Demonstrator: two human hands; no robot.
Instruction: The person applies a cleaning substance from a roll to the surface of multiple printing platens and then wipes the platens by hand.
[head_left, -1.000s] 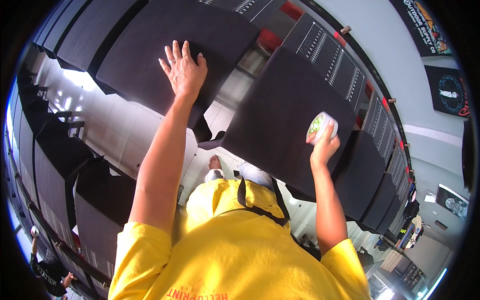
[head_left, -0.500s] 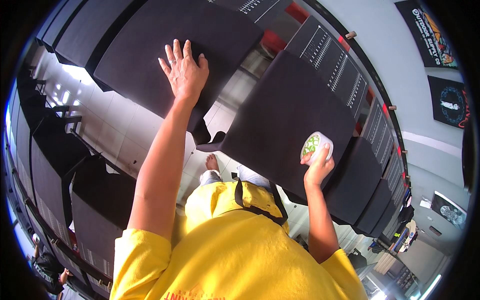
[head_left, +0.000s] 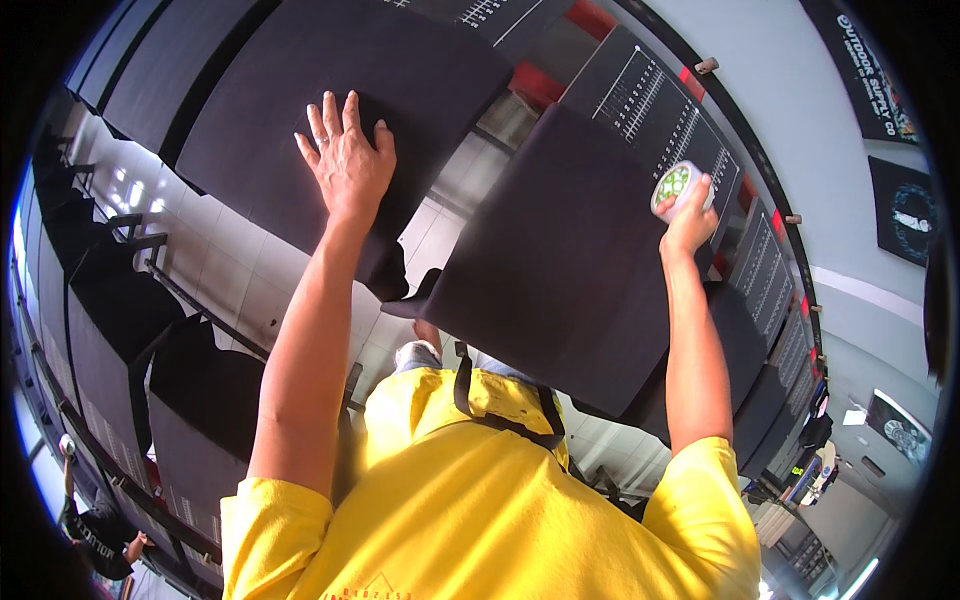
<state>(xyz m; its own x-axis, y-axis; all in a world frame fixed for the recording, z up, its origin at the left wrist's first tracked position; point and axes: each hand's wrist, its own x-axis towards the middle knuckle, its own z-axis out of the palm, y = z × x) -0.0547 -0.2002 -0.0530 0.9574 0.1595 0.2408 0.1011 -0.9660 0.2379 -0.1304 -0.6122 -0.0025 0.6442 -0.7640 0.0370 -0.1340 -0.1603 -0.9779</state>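
Note:
My left hand (head_left: 350,170) lies with its fingers spread on black cloth (head_left: 265,130) that covers a board at the left. My right hand (head_left: 688,230) is closed around a roll of tape (head_left: 670,186), whitish with a green-and-white patterned core. It holds the roll at the far right corner of a second cloth-covered board (head_left: 560,260). Whether the roll touches anything there, I cannot tell. Beyond that corner shows a dark panel (head_left: 640,95) with white ruler-like marks.
More black-covered boards (head_left: 200,400) stand in rows to the left, others (head_left: 745,330) to the right. A dark rail (head_left: 760,150) curves past the panels' far ends. Pale tiled floor (head_left: 235,240) shows in the gaps. Another person (head_left: 100,535) works at the far lower left.
My right hand has carried the tape roll away from me and to the right, toward the board's far corner. My left hand has shifted slightly left and nearer, still flat on the cloth.

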